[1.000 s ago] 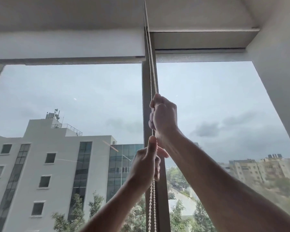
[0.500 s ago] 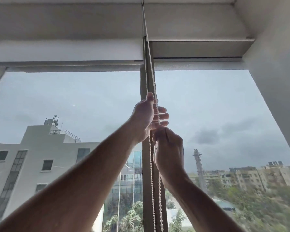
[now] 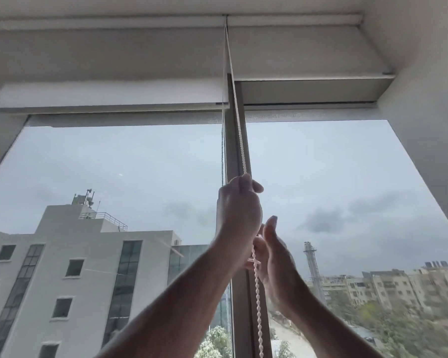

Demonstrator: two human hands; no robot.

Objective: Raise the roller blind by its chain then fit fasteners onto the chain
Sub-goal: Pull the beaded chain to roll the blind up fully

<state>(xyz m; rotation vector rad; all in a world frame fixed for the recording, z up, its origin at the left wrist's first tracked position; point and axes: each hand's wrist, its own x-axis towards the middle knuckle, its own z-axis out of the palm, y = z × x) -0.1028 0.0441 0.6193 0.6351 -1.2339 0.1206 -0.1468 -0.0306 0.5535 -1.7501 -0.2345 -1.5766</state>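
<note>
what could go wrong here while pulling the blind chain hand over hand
1. Only the left hand plainly grips the chain; the right hand below looks loosely closed, so the chain might slip on the changeover.
2. The blind is already near the top; more pulling may jam it against its housing.
3. The chain slants upward, so a sideways pull might derail it.

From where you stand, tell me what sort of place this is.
Probably an upper-floor room in a city building, perhaps an office. A tall window looks level onto a neighbouring building's rooftop and over distant apartment blocks, and a roller blind with a bead chain hangs above.
</note>
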